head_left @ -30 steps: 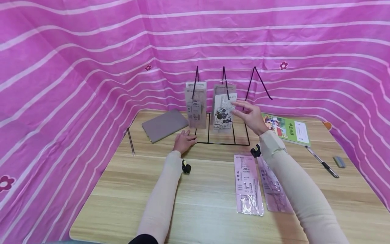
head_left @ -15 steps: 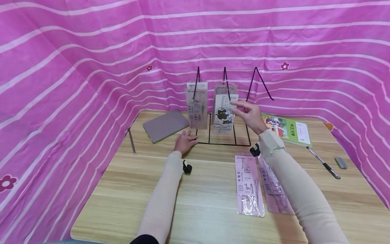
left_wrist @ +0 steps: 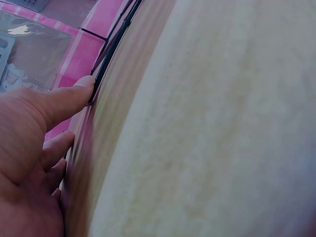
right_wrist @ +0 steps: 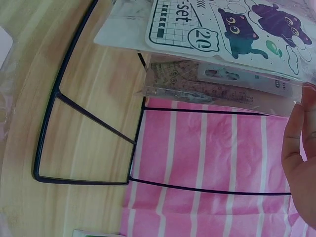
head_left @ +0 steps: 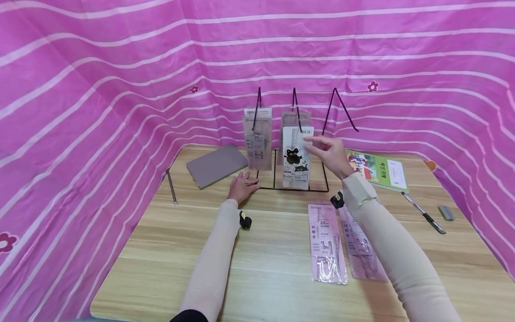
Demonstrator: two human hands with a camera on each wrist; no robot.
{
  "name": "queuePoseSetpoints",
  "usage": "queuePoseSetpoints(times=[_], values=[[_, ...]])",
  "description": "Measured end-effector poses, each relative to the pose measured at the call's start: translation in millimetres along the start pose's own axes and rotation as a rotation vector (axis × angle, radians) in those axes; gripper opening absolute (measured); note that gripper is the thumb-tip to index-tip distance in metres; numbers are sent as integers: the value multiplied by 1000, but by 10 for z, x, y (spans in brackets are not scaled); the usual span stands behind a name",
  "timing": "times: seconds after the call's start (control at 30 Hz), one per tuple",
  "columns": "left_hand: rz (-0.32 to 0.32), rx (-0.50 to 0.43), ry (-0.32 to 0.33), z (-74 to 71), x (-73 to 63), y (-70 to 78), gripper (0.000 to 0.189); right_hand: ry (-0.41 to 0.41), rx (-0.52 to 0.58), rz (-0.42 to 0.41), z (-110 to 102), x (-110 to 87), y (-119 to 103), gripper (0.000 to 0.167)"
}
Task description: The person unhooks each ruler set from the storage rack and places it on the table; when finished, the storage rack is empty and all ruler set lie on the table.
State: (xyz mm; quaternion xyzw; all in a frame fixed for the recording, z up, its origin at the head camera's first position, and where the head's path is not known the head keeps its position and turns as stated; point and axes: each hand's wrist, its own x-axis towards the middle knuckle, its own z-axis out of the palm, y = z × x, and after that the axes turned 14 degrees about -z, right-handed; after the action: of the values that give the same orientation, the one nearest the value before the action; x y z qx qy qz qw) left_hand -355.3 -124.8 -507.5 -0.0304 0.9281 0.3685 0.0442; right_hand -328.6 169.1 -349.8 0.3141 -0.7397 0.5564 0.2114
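My right hand (head_left: pixel 327 152) pinches the right edge of a ruler set (head_left: pixel 295 161), a white packet with black cat drawings. It hangs near the front tip of the middle hook on a black wire rack (head_left: pixel 277 188). Greyish ruler packets (head_left: pixel 286 118) hang behind it, and others (head_left: pixel 257 145) are on the left hook. The right hook carries nothing. My left hand (head_left: pixel 242 187) rests at the rack's front left corner; in the left wrist view its thumb (left_wrist: pixel 81 91) touches the wire. In the right wrist view the fingers (right_wrist: pixel 295 128) are partly out of frame.
Two pink ruler packets (head_left: pixel 327 243) lie on the wooden table (head_left: pixel 161 268), one partly under the right forearm. A grey notebook (head_left: pixel 217 165) and a pencil (head_left: pixel 171 187) lie left. Right are a green book (head_left: pixel 382 172), a pen (head_left: pixel 424 213) and an eraser (head_left: pixel 446 213).
The ruler set's lower end has come forward and down, and its cat front now faces the head camera more squarely. Both hands stay nearly in place.
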Motion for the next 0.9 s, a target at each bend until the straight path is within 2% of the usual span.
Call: queuePoseSetpoints(times=[0.53,0.9], values=[[-19,43,-26,-31,-25,30,37,-9,-1,-58,7,-203,-134,28],[-21,23,-19,-4,19,6,36,-2,-5,-120,-15,-291,-214,27]])
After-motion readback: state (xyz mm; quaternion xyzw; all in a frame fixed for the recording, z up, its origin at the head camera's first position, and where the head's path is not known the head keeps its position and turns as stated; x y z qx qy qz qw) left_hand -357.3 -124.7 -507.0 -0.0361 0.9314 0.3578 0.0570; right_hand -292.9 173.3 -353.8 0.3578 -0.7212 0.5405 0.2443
